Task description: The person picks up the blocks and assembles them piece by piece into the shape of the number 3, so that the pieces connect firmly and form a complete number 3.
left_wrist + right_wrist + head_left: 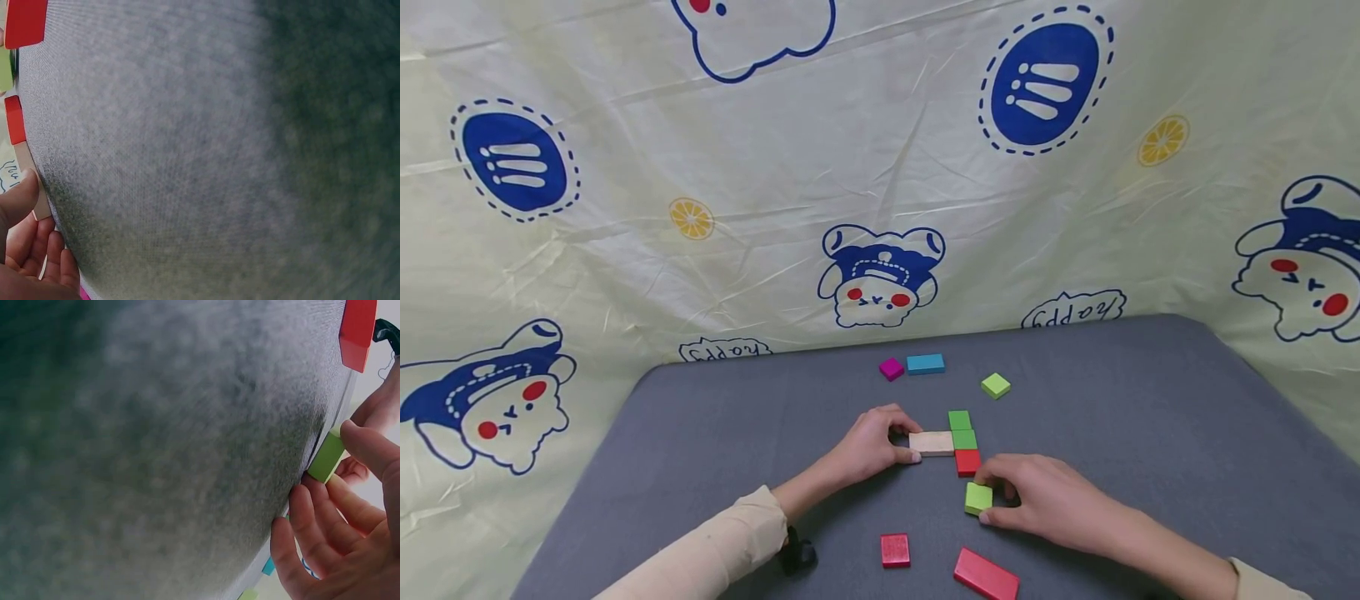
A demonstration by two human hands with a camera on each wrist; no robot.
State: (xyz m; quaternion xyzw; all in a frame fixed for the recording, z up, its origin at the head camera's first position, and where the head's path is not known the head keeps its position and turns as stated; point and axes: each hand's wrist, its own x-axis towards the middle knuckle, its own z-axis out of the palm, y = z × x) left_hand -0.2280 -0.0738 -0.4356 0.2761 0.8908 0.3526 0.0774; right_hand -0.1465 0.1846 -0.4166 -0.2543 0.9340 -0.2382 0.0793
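Note:
My left hand (871,443) pinches the left end of a pale wooden block (931,444) between thumb and fingers. That block's right end meets a column of small blocks: a green block (959,420) at the far end, another green block (964,439), then a red block (967,462). Just nearer than the red one, my right hand (1052,502) holds a lime-green block (978,497) between thumb and fingertips. In the right wrist view the lime-green block (326,456) sits low over the cloth; whether it touches the cloth I cannot tell.
Toward the near edge lie a red square block (895,551) and a longer red block (987,573). Farther back are a magenta block (891,369), a blue block (925,364) and another lime-green block (996,385). A printed curtain (760,275) hangs behind the grey table (715,433).

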